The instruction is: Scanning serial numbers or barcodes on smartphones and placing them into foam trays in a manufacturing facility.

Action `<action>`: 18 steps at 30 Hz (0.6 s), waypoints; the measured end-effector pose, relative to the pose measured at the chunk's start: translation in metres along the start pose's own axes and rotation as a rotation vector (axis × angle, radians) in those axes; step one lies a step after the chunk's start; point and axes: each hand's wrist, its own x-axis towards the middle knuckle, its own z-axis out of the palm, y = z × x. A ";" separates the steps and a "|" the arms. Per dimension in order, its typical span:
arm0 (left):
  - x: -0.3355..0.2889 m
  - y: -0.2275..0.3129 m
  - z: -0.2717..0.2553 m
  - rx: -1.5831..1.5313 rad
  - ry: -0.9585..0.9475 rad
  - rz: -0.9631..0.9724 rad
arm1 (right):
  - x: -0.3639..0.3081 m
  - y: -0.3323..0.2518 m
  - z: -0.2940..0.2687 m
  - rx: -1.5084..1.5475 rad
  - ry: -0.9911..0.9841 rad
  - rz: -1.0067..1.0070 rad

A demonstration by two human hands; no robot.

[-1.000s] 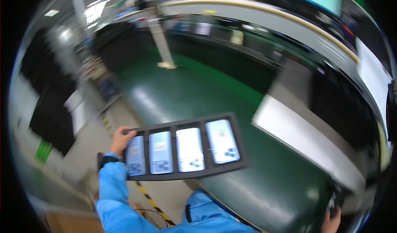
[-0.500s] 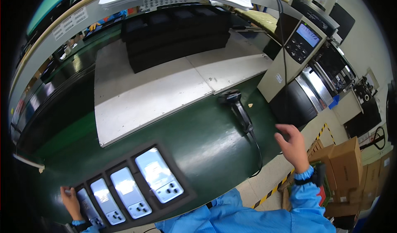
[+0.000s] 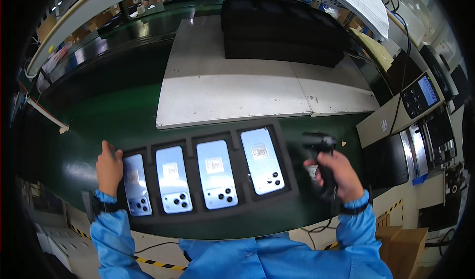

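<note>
A black foam tray (image 3: 243, 194) lies on the green tabletop, with several light-blue phones in its slots. Each phone (image 3: 214, 174) shows its camera lenses toward me and a pale label on its back. At the tray's left end my left hand (image 3: 109, 172) holds the edge, thumb by the corner; the lower fingers are partly hidden. My right hand (image 3: 339, 172) is wrapped round the handle of a black handheld barcode scanner (image 3: 319, 141), right of the tray. The scanner is blurred by motion, and its cable drops off the table's near edge.
A pale board (image 3: 222, 96) lies beyond the tray, carrying a stack of black foam trays (image 3: 284, 36). A label printer (image 3: 396, 115) stands on the right. Paper sheets (image 3: 354, 1) hang over the back; co-workers in blue sleeves sit beyond. Cardboard boxes (image 3: 408, 247) stand lower right.
My right hand has gone from empty to gripping the scanner, now lifted. The tray sits closer to the board and the scanner, my left hand still at its left end. The view has turned left.
</note>
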 end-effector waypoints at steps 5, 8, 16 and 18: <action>0.020 0.048 -0.011 0.190 0.078 0.085 | -0.037 0.015 0.058 -0.255 0.025 -0.155; 0.012 0.135 -0.020 -0.145 0.111 0.500 | -0.028 0.023 0.084 -0.306 0.064 -0.269; 0.000 0.274 0.037 -0.547 -0.265 1.072 | -0.019 0.012 0.097 -0.412 0.118 -0.224; -0.004 0.283 0.063 -0.547 -0.199 1.123 | -0.015 0.014 0.088 -0.420 0.180 -0.265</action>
